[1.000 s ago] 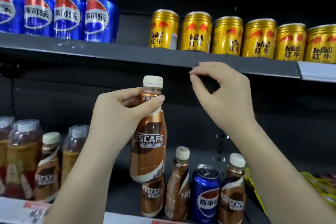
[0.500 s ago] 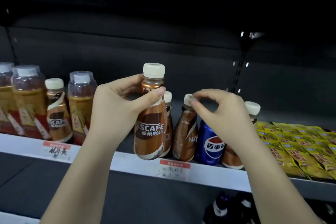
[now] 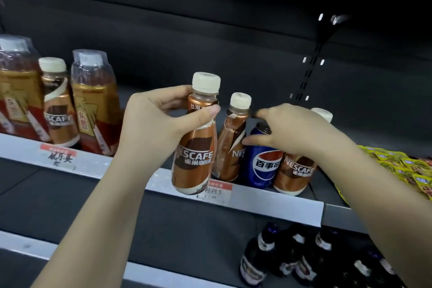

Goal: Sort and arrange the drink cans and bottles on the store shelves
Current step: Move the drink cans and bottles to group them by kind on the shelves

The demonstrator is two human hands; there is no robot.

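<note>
Left hand: the left hand (image 3: 152, 121) grips a brown coffee bottle (image 3: 195, 140) by its neck, up in the air in front of the shelf (image 3: 268, 201).
Right hand: the right hand (image 3: 297, 133) wraps its thumb and fingers round the top of the blue cola can (image 3: 261, 166).
Blue cola can: it stands on the shelf between two more coffee bottles (image 3: 230, 145).
Far left: tea bottles (image 3: 93, 103) and another coffee bottle.
Far right: yellow snack packs (image 3: 402, 166).

Pepsi can (image 3: 263, 166) top under right hand (image 3: 297, 133); far-left bottle (image 3: 14, 91) cropped.
</note>
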